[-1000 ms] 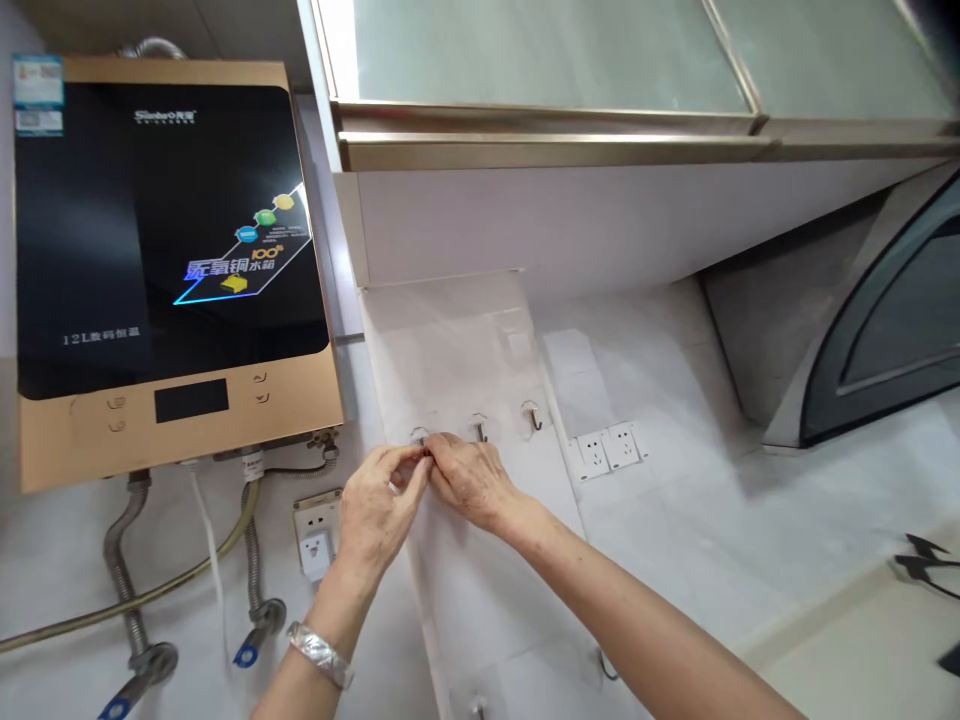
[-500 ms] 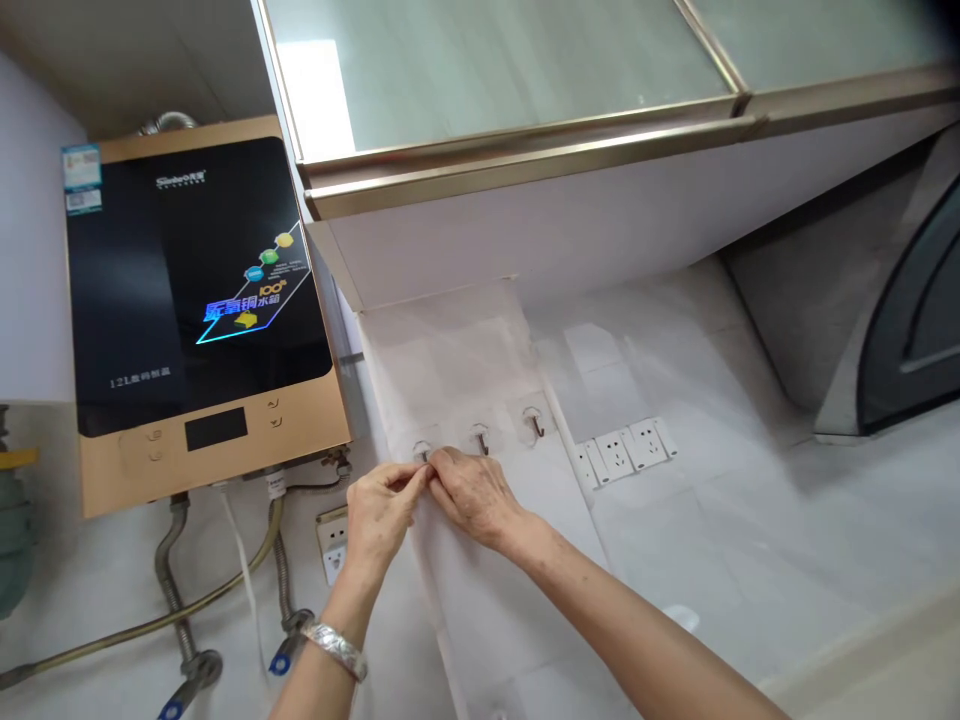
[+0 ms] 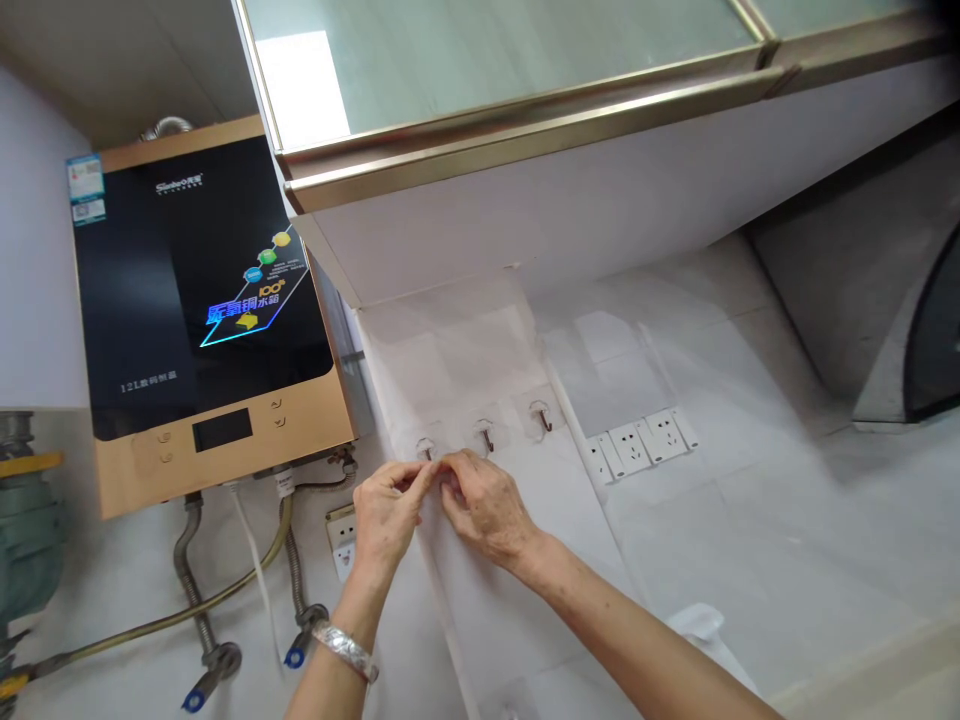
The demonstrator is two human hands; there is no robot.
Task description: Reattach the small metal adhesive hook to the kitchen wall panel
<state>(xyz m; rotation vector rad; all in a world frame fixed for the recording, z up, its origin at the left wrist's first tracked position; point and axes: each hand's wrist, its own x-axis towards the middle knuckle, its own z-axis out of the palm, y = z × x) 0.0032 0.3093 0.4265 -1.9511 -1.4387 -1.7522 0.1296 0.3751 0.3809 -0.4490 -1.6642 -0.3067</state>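
My left hand [image 3: 386, 515] and my right hand [image 3: 484, 505] meet fingertip to fingertip just under the leftmost of three small metal hooks [image 3: 426, 449] stuck on the white tiled wall. Both hands are pinched together at that spot, and what they pinch is too small to make out. A second hook [image 3: 485, 436] and a third hook [image 3: 539, 416] sit to the right, both bare. A silver bracelet [image 3: 345, 650] is on my left wrist.
A gold and black water heater [image 3: 202, 310] hangs on the left with hoses and valves [image 3: 217, 655] below. A wall socket [image 3: 342, 535] sits under it; a socket row [image 3: 641, 443] lies to the right. A glass-fronted cabinet [image 3: 525, 110] overhangs. A range hood [image 3: 934, 350] is at the far right.
The view has swung left and slightly up, so the heater sits further right in the picture. My hands stay pinched together under the left hook, barely moved.
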